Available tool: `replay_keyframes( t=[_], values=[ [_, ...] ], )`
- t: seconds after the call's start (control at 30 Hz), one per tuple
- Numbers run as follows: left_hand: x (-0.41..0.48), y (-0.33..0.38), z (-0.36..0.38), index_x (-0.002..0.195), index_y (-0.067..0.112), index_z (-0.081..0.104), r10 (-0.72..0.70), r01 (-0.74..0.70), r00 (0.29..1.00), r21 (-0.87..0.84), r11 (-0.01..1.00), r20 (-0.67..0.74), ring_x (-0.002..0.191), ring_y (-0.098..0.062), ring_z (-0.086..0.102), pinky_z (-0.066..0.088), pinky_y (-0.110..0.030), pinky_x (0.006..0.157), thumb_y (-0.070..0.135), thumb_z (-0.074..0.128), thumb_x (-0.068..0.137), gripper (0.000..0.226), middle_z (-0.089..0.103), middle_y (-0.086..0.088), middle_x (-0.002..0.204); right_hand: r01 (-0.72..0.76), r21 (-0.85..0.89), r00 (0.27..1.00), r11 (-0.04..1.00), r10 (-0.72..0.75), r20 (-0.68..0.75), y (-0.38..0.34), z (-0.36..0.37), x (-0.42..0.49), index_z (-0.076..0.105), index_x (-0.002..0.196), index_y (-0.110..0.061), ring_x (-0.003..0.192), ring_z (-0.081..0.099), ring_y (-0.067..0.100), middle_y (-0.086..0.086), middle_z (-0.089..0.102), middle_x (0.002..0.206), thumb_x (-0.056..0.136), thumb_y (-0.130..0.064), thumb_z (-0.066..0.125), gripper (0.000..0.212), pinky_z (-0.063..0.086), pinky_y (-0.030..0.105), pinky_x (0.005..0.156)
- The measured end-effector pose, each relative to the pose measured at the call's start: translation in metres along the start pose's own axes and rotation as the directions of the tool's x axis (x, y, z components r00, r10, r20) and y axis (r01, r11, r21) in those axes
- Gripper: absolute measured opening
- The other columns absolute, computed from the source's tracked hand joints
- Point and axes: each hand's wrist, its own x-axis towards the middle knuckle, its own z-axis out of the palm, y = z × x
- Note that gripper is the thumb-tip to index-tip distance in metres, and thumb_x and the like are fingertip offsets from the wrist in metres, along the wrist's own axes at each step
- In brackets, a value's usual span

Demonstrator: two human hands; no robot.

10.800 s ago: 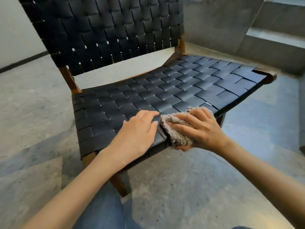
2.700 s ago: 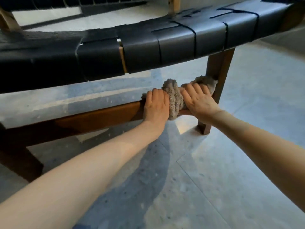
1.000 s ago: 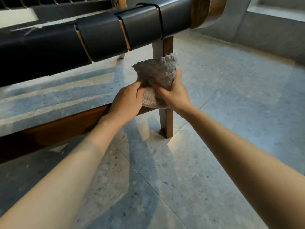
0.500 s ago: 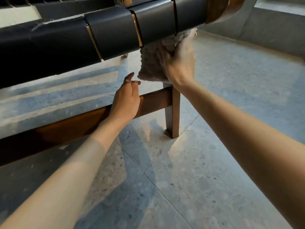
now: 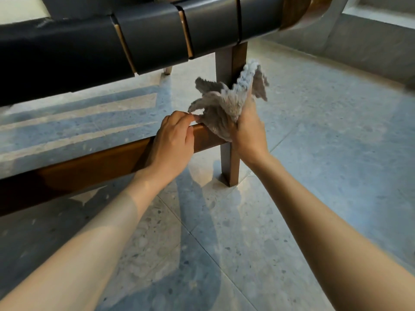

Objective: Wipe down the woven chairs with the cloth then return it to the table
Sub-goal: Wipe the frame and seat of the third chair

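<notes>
I look from low down at the front of the woven chair [image 5: 155, 39], whose black straps wrap the seat rail across the top of the view. A fluffy grey cloth [image 5: 226, 102] is bunched in front of the wooden front leg [image 5: 229, 162]. My right hand [image 5: 249, 133] grips the cloth from below and to the right. My left hand [image 5: 173, 142] lies over the brown lower crossbar [image 5: 89, 169], and its fingertips pinch the cloth's left edge.
Grey terrazzo floor [image 5: 325, 153] spreads under and to the right of the chair. A low concrete step or wall [image 5: 370, 34] rises at the far right. A second chair leg [image 5: 167, 69] shows further back under the seat.
My right hand has brought the cloth down from under the seat rail to the crossbar beside the leg. My left hand has moved right and taken the cloth's edge.
</notes>
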Motion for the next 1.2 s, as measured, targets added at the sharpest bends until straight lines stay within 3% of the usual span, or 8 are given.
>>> replay_keyframes(
  t=[0.23,0.4,0.5,0.57,0.7,0.83,1.0,1.2],
  values=[
    [-0.002,0.001,-0.004,0.13,0.014,0.051,-0.023,0.024,0.999,-0.039,0.999,0.027,0.126,-0.015,0.042,0.026,-0.011,0.095,0.008,0.039,0.099,0.034,0.045,-0.003,0.135,-0.364,-0.368,0.89,0.855,0.437,0.134,0.055,-0.041,-0.074,0.043,0.133,-0.023,0.105,0.056,0.033,0.009,0.056,0.122,0.078,-0.003,0.048,0.058,0.04,0.034,0.076],
    [-0.005,0.001,-0.003,0.13,0.01,0.051,0.006,-0.006,0.998,0.006,1.0,0.066,0.122,-0.02,0.045,0.029,-0.02,0.101,0.005,0.041,0.097,0.035,0.049,-0.006,0.132,-0.564,0.287,0.823,0.774,0.558,0.112,0.031,-0.023,-0.047,0.04,0.135,-0.02,0.116,0.051,0.024,0.01,0.048,0.132,0.087,-0.011,0.054,0.051,0.048,0.037,0.095],
    [-0.006,-0.001,-0.003,0.134,0.009,0.049,0.041,-0.045,0.995,0.048,0.998,0.087,0.123,-0.023,0.044,0.016,-0.022,0.112,0.003,0.039,0.096,0.039,0.052,-0.008,0.133,-0.494,0.433,0.865,0.754,0.477,0.157,0.014,-0.004,-0.039,0.027,0.149,-0.021,0.136,0.036,0.015,-0.001,0.033,0.151,0.096,-0.02,0.041,0.054,0.03,0.033,0.113],
    [-0.007,-0.003,-0.001,0.134,0.008,0.049,0.055,-0.06,0.995,0.071,0.996,0.079,0.123,-0.022,0.046,0.009,-0.021,0.114,0.002,0.039,0.096,0.04,0.054,-0.008,0.133,-0.407,0.415,0.909,0.814,0.407,0.094,0.015,-0.002,-0.053,0.021,0.152,-0.02,0.124,0.045,0.0,-0.005,0.039,0.146,0.096,-0.015,0.042,0.061,0.036,0.018,0.102],
    [-0.005,-0.005,0.006,0.133,0.008,0.051,0.052,-0.055,0.998,0.082,0.995,0.044,0.122,-0.023,0.049,0.011,-0.029,0.117,0.002,0.04,0.095,0.04,0.056,-0.009,0.132,-0.268,0.273,0.958,0.924,0.285,-0.021,0.026,0.002,-0.062,0.017,0.152,-0.021,0.126,0.047,0.011,0.0,0.043,0.144,0.09,-0.016,0.063,0.078,0.038,0.037,0.11],
    [-0.008,-0.003,0.009,0.13,0.006,0.054,0.075,-0.074,0.997,0.108,0.991,0.0,0.12,-0.025,0.052,0.015,-0.034,0.117,0.003,0.043,0.094,0.037,0.059,-0.01,0.129,-0.072,0.328,0.963,0.942,0.151,-0.222,0.013,0.008,-0.044,0.026,0.148,-0.02,0.13,0.037,-0.004,-0.02,0.036,0.137,0.085,-0.011,0.069,0.077,0.036,0.032,0.111],
    [-0.008,-0.004,0.014,0.129,0.006,0.055,0.091,-0.087,0.995,0.133,0.987,-0.029,0.119,-0.026,0.054,0.017,-0.034,0.116,0.004,0.046,0.095,0.036,0.06,-0.01,0.127,-0.251,0.249,0.94,0.935,0.296,-0.167,0.025,0.018,-0.053,0.039,0.143,-0.017,0.118,0.056,0.015,0.002,0.057,0.132,0.079,-0.029,0.076,0.075,0.045,0.032,0.101],
    [-0.009,-0.002,0.013,0.13,0.007,0.054,0.078,-0.073,0.996,0.125,0.989,-0.036,0.121,-0.027,0.051,0.013,-0.03,0.115,0.005,0.046,0.096,0.035,0.059,-0.01,0.129,-0.349,0.262,0.935,0.9,0.355,0.026,0.043,0.013,-0.075,0.048,0.138,-0.017,0.101,0.057,0.001,-0.008,0.06,0.117,0.08,-0.023,0.077,0.065,0.048,0.015,0.092]
  ],
)
